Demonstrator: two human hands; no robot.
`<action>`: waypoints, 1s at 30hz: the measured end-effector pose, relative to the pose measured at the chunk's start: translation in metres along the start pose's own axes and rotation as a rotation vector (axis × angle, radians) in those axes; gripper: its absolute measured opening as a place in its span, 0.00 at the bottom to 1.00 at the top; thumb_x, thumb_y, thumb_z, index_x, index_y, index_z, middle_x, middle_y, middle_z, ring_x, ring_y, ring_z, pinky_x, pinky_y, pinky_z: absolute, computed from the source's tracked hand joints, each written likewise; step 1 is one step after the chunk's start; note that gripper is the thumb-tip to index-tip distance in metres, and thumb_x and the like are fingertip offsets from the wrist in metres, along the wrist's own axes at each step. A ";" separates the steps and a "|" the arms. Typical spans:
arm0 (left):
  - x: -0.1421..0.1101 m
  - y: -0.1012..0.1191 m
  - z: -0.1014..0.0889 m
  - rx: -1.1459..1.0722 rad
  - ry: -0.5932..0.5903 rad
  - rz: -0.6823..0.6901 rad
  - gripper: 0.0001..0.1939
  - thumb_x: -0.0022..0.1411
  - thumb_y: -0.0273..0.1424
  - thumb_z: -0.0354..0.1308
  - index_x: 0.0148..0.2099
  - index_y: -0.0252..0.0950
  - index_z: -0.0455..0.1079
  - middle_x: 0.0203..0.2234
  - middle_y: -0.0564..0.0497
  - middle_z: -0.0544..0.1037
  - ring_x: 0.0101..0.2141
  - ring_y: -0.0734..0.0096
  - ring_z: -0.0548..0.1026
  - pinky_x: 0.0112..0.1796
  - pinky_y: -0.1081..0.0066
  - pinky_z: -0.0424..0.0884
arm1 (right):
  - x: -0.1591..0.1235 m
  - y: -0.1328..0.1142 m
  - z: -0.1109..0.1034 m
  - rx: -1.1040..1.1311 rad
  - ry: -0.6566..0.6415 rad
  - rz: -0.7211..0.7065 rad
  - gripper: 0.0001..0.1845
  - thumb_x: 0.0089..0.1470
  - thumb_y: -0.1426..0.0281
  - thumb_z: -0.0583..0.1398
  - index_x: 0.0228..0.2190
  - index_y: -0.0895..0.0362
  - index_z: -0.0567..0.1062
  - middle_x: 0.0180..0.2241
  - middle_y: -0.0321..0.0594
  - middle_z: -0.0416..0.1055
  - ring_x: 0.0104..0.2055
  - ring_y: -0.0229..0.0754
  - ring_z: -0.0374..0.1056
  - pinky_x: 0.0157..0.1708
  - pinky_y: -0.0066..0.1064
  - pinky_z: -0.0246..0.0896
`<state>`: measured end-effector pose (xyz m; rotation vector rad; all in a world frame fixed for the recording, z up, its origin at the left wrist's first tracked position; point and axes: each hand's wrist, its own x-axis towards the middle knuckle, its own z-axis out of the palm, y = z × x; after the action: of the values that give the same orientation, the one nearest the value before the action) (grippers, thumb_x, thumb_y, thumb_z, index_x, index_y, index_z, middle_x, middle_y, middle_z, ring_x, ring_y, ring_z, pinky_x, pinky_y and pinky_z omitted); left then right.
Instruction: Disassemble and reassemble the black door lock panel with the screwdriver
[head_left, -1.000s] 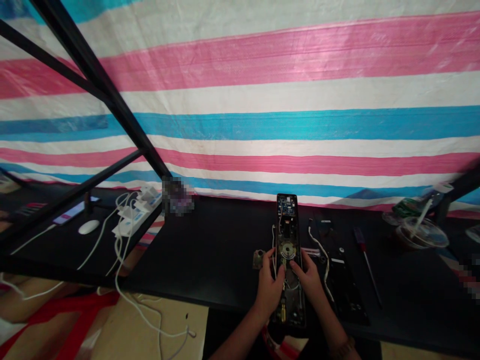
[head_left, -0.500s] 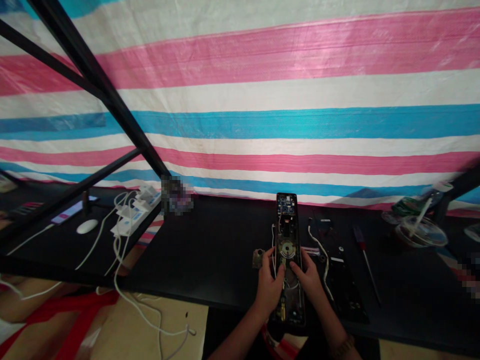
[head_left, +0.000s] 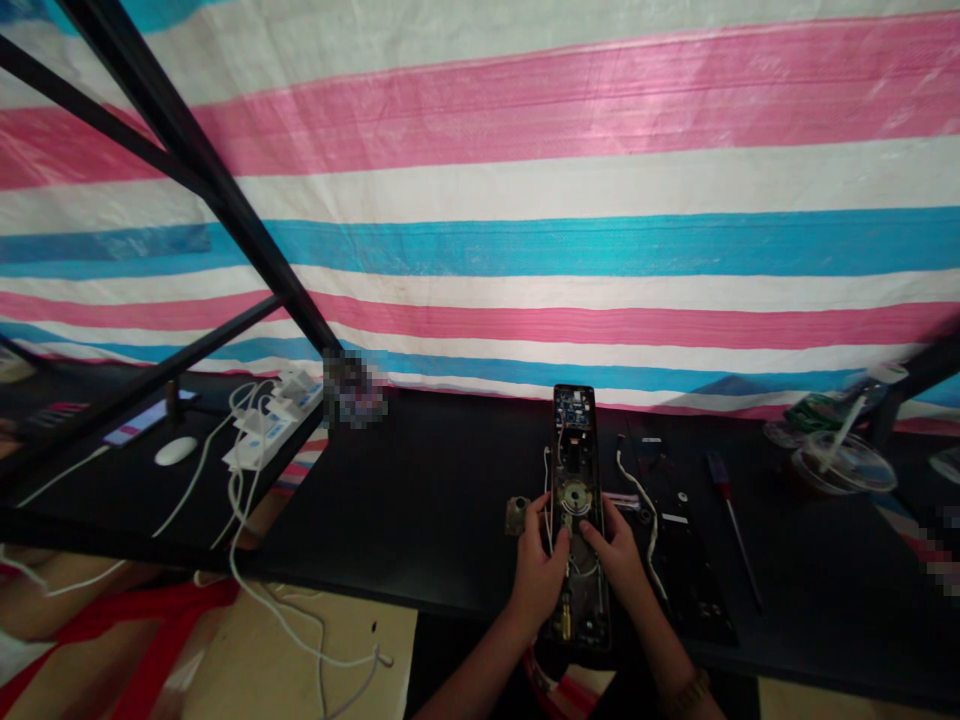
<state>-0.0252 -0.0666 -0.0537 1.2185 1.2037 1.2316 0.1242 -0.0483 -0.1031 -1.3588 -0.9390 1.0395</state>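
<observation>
Black desk (head_left: 420,500), left hand (head_left: 537,582) and right hand (head_left: 616,560) spreading fingers (head_left: 541,512) over a lock panel (head_left: 576,440).

a black table (head_left: 390,500) carries a screwdriver (head_left: 718,475), a plastic cup (head_left: 844,468), a black plate (head_left: 686,580)

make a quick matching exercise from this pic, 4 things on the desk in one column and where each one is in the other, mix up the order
Things
1. door lock panel
2. screwdriver
3. computer mouse
4. plastic cup

Places
a. far right of the table, with a straw in it
b. left of the power strip
c. between the left hand and right hand
d. just right of the black plate

Pairs: 1c, 2d, 3b, 4a
</observation>
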 end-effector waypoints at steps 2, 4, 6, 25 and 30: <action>0.000 0.000 0.000 -0.004 -0.007 0.000 0.23 0.65 0.32 0.58 0.61 0.39 0.63 0.50 0.43 0.77 0.51 0.58 0.76 0.55 0.57 0.69 | 0.000 0.001 0.000 -0.003 0.003 -0.011 0.36 0.42 0.53 0.70 0.51 0.57 0.76 0.52 0.52 0.77 0.55 0.60 0.72 0.59 0.56 0.62; 0.000 0.001 0.000 -0.009 -0.016 0.000 0.23 0.65 0.32 0.58 0.61 0.38 0.63 0.51 0.43 0.77 0.51 0.58 0.76 0.55 0.57 0.68 | 0.000 0.000 0.000 -0.005 -0.006 -0.024 0.35 0.43 0.53 0.70 0.51 0.57 0.76 0.52 0.52 0.77 0.55 0.59 0.72 0.59 0.55 0.62; 0.000 0.002 0.000 -0.011 -0.018 0.001 0.23 0.65 0.32 0.58 0.61 0.39 0.63 0.51 0.43 0.77 0.51 0.58 0.76 0.55 0.57 0.68 | 0.000 -0.001 0.000 -0.008 -0.008 -0.032 0.35 0.43 0.52 0.70 0.50 0.57 0.77 0.52 0.51 0.77 0.55 0.59 0.72 0.60 0.55 0.62; -0.001 -0.005 0.001 0.028 -0.020 0.039 0.26 0.72 0.37 0.50 0.70 0.39 0.57 0.66 0.42 0.66 0.65 0.58 0.64 0.65 0.56 0.56 | 0.000 -0.007 0.002 -0.052 -0.010 -0.061 0.34 0.47 0.50 0.68 0.49 0.57 0.76 0.52 0.53 0.76 0.56 0.60 0.72 0.59 0.55 0.62; -0.002 -0.005 0.001 0.056 -0.045 0.090 0.29 0.73 0.38 0.48 0.72 0.40 0.53 0.70 0.44 0.59 0.68 0.60 0.57 0.68 0.57 0.52 | -0.006 -0.025 0.008 -0.078 0.083 -0.177 0.39 0.54 0.55 0.65 0.62 0.55 0.63 0.52 0.51 0.73 0.49 0.52 0.74 0.49 0.47 0.72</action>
<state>-0.0243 -0.0690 -0.0587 1.3474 1.1686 1.2364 0.1160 -0.0505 -0.0773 -1.3458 -1.0265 0.8146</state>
